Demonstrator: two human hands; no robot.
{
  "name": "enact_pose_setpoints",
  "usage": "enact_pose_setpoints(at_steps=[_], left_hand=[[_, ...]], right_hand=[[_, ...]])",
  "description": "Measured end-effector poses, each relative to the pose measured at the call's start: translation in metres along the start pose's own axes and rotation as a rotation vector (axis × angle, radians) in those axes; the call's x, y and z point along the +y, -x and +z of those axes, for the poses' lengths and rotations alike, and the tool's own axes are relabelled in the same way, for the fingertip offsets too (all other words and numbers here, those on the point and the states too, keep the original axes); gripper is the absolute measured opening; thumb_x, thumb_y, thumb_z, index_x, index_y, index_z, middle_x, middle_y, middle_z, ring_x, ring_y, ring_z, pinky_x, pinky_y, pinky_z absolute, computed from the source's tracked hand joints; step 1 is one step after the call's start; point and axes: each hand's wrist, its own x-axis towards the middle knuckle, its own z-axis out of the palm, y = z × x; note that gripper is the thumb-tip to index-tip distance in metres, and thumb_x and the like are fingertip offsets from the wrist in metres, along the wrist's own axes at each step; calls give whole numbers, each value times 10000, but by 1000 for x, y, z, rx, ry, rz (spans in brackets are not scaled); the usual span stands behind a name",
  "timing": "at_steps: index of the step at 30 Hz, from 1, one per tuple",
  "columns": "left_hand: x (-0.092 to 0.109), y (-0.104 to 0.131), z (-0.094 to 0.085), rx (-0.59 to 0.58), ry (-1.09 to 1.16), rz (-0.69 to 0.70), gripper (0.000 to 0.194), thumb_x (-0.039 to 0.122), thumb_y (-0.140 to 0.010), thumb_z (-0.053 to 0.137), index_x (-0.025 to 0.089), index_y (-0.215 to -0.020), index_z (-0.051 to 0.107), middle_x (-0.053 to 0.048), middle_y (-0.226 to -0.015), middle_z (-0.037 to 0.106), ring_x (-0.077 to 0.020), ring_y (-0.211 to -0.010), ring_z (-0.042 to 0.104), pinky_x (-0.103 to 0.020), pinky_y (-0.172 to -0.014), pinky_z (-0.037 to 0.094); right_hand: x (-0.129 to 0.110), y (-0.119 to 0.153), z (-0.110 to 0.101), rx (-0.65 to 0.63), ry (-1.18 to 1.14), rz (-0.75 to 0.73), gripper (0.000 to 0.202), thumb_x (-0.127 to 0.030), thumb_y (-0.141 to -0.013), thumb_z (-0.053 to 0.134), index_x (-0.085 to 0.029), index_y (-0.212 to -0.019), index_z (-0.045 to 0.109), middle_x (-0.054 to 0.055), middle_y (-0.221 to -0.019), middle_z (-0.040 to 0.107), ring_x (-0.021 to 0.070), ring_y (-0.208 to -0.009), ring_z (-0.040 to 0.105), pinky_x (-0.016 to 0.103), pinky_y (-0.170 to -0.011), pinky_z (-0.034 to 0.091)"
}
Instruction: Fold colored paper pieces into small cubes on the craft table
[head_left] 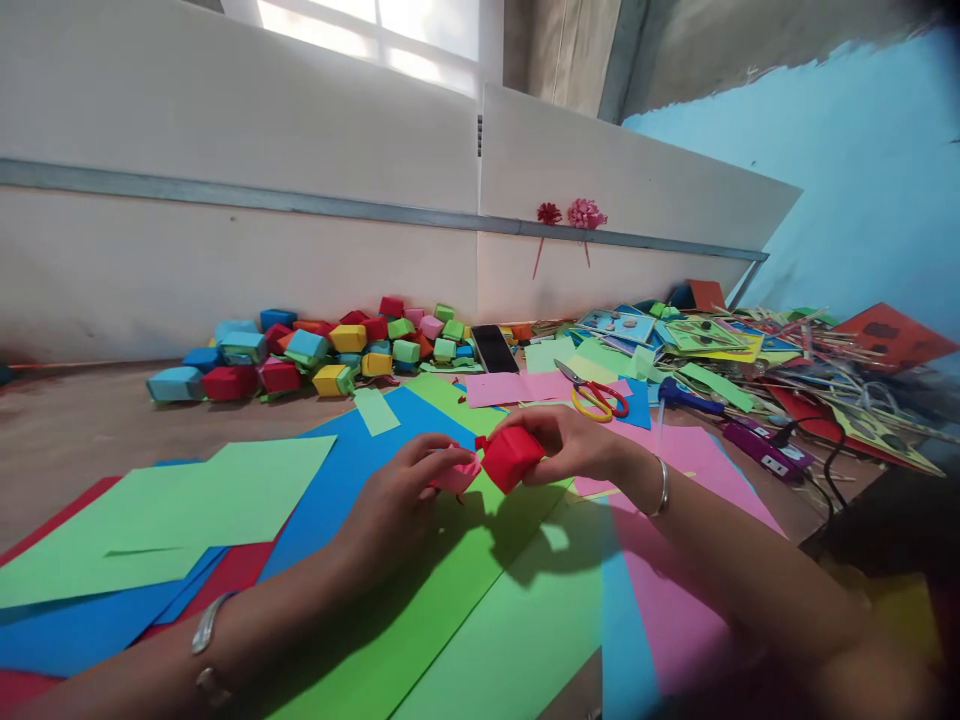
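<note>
My right hand grips a small red paper box from its right side, above the coloured sheets. Just left of the box, my left hand pinches a small pink paper piece. The pink piece and the red box are close together; whether they are joined I cannot tell. Beneath both hands lie a bright green paper sheet and a pale green sheet. Scissors with red and yellow handles rest beyond my right hand.
A pile of coloured paper boxes stands along the white board. A phone lies beside it. To the right are a blue glue gun, a purple power strip and heaped paper cards. Green sheets lie left.
</note>
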Motion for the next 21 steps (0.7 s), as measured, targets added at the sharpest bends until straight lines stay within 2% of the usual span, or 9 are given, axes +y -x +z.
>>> enact_pose_setpoints(at_steps=[4,7,10,13,17,21], left_hand=[[11,-4,-9,7,118,43,378,88,-793,527,236,-1106,680,-102,-1158,642,-239,-1069,657,-368,-876,582],[18,-4,-13,-31,217,-14,426,137,-793,577,236,-1205,616,-111,-1207,640,-267,-1132,640,-421,-952,565],[20,-4,-14,-54,334,-141,457,256,-856,601,234,-1306,518,-123,-1203,654,-258,-1069,677,-400,-871,603],[16,-4,-12,-31,389,-200,481,256,-874,580,235,-1338,456,-108,-1163,674,-224,-1000,703,-375,-830,613],[12,-5,-10,-38,362,-187,443,230,-841,602,234,-1275,513,-102,-1162,692,-227,-1009,704,-385,-843,610],[13,-6,-12,-48,278,-126,290,227,-815,635,223,-1105,638,-101,-1141,693,-243,-1025,691,-404,-876,598]], right_hand=[[-4,0,5,-92,272,-116,420,-190,-696,788,-160,-1098,668,70,-1105,662,175,-1014,622,330,-928,497],[-8,1,8,-144,402,-150,400,-184,-745,722,-167,-1140,662,85,-1167,658,182,-1067,609,345,-964,481],[-8,1,7,-169,448,-161,412,-155,-745,692,-175,-1155,656,81,-1171,664,181,-1055,609,343,-950,479],[-6,1,6,-185,489,-175,427,-134,-741,673,-163,-1166,650,90,-1167,667,189,-1040,608,349,-939,481],[-4,1,8,-195,537,-197,402,-133,-745,670,-148,-1147,650,107,-1170,661,200,-1049,607,363,-953,480],[-2,1,11,-216,566,-211,423,-90,-737,643,-162,-1153,636,103,-1198,653,192,-1074,597,361,-975,472]])
